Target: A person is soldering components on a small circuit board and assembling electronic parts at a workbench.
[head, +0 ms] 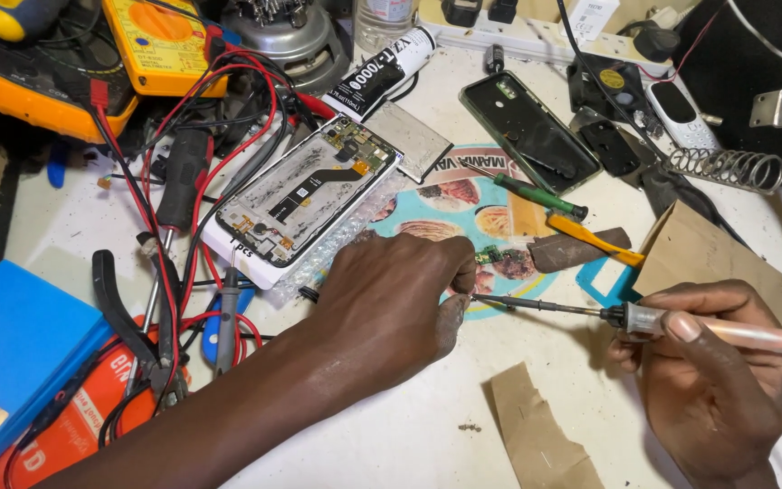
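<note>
Pinching a small green circuit board (488, 256) against the bench (409, 426), the left hand (391, 303) steadies it; the right hand (708, 380), at 3 o'clock, wraps its grip around the soldering iron (626, 317). Keep the tip steady and the contact brief.
</note>
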